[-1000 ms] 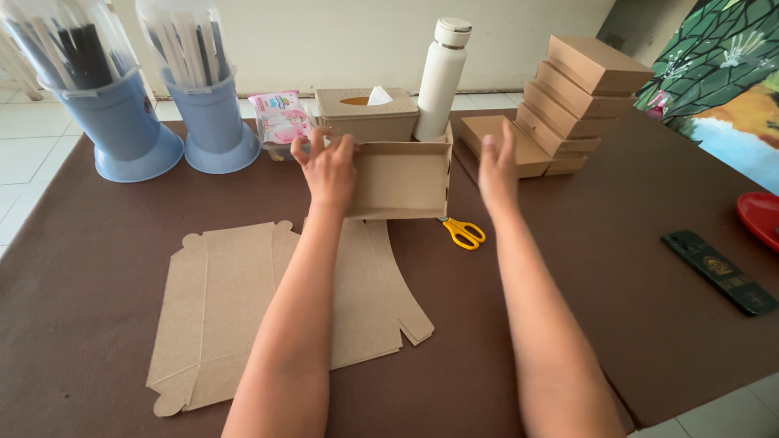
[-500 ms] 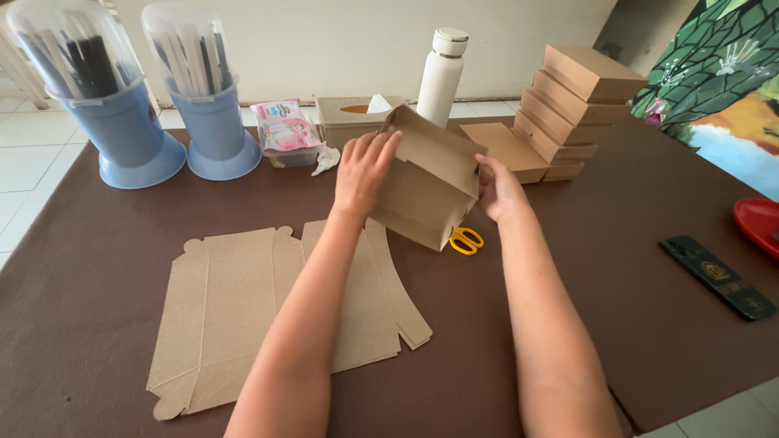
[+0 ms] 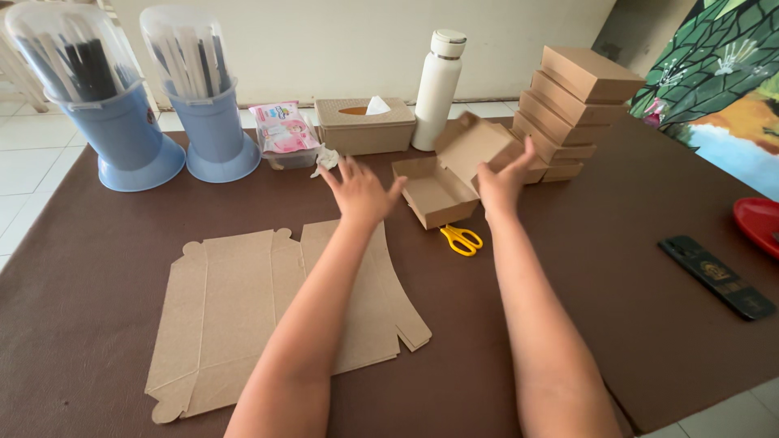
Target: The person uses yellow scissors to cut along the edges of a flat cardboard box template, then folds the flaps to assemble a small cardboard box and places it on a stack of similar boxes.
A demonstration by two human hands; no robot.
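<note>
Right hand (image 3: 505, 180) touches creased cardboard box (image 3: 442, 188).

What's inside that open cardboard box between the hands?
The open box looks empty: its bare brown floor and inner walls show. The near front wall hides a strip of the floor behind it. The right hand touches the raised lid; the left hand hovers beside it.
</note>
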